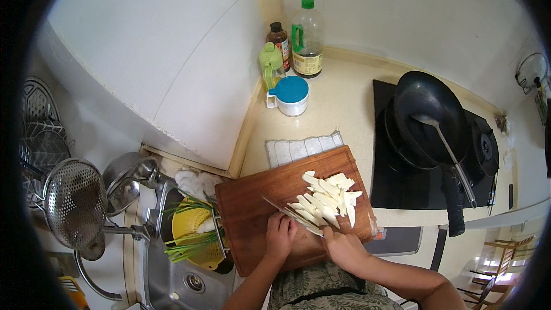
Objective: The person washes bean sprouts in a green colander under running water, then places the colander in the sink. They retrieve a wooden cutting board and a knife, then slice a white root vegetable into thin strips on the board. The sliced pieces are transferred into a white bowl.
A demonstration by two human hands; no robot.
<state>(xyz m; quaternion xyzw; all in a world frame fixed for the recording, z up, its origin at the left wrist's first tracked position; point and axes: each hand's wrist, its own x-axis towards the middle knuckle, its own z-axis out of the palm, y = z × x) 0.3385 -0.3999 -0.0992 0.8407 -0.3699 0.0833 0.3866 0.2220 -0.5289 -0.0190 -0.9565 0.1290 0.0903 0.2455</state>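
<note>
A wooden cutting board (254,185) lies on the counter in front of me. My right hand (344,247) is closed around the handle of a kitchen knife (273,203), whose blade points up and left across the board. Close to the blade, my left hand (280,234) rests with curled fingers by some white slices; whether it grips anything is hard to tell. Sliced white vegetable pieces (329,196) are heaped on the board's right part, above the knife. Part of the blade is hidden behind slices and fingers.
Left of the board, a yellow colander (183,219) with green stalks (193,245) sits in the steel sink (168,284). A wok (430,99) with a metal spatula (450,150) stands on the black stove (383,189). Bottles and a blue-lidded jar (292,90) stand behind the board, near a cloth (297,150).
</note>
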